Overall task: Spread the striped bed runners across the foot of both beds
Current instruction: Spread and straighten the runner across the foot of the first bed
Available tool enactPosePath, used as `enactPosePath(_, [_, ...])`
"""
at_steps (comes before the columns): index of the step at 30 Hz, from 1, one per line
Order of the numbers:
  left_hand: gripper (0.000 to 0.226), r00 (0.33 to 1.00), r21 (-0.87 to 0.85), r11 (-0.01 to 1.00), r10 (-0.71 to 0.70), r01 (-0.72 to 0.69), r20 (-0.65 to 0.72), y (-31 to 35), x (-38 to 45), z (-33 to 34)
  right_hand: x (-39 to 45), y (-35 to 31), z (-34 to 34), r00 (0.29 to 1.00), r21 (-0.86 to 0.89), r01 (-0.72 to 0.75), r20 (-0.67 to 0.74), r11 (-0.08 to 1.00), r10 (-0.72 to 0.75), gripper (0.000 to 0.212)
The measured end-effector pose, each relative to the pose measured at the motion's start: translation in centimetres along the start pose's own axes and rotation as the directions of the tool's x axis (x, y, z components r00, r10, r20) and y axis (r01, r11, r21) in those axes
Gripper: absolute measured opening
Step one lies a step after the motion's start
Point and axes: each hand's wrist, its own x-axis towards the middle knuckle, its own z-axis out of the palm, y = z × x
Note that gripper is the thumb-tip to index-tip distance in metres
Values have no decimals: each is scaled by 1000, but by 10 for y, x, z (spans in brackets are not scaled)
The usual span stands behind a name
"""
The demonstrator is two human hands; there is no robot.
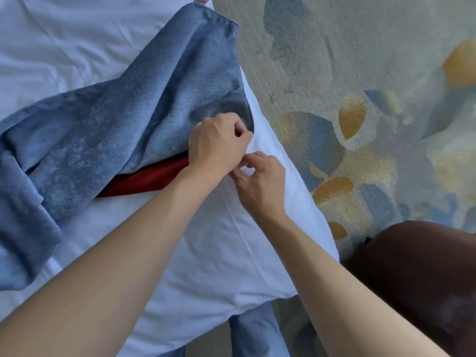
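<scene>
Item: bed runner [123,135], blue with red underside, lying bunched on the bed [219,253] near its corner, long axis running leftward. My left hand [217,146] pinches its near edge; my right hand [260,181], just beside, curls at the white sheet.

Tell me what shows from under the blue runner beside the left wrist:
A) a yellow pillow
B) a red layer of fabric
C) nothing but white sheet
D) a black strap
B: a strip of red fabric peeks out from beneath the blue runner, right beside the left hand gripping the runner's edge.
</scene>
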Motion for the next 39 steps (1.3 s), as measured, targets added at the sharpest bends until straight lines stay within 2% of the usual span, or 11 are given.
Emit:
enactPosePath(3, [24, 985, -3, 985, 170, -170, -22, -13, -10, 1, 14, 19, -18, 987, -75, -134, -96, 988, 127, 16])
enactPosePath(7, [20, 911, 276, 870, 409, -409, 61, -24, -22, 13, 18, 23, -35, 971, -54, -151, -193, 987, 138, 13])
enactPosePath(11, [8, 926, 286, 888, 377, -360, -6, -20, -26, 22, 13, 13, -33, 983, -6, -15, -186, 1000, 14, 8])
enactPosePath(17, [8, 913, 316, 867, 407, -384, -6, -19, -30, 20, 36, 48, -67, 948, -91, -182, -281, 979, 150, 19])
enactPosePath(22, [8, 919, 299, 877, 394, -376, 1, -13, -33, 24, 30, 47, -60, 985, -145, -106, -149, 984, 84, 15])
enactPosePath(27, [11, 935, 350, 876, 354, -332, 2, -27, -33, 21, 48, 64, -82, 942, -154, -281, -231, 947, 242, 22])
enactPosePath(28, [12, 941, 361, 878, 339, -315, -4, -34, -34, 20, 47, 63, -86, 950, -242, -220, -275, 945, 151, 32])
enactPosePath(30, [14, 945, 349, 888, 327, -299, -23, -36, -37, 22, 39, 53, -82, 946, -435, 103, -234, 895, -223, 49])
enactPosePath(33, [15, 941, 280, 911, 333, -304, -61, -18, -34, 28, 26, 42, -55, 813, -475, 550, 114, 687, -571, 37])
enactPosePath(35, [18, 942, 253, 918, 330, -304, -65, -19, -31, 30, 22, 42, -38, 809, -504, 567, 188, 652, -557, 23])
enactPosePath(39, [14, 928, 285, 896, 370, -341, -53, -48, -41, 26, 33, 45, -30, 822, -614, 511, 146, 601, -551, 7])
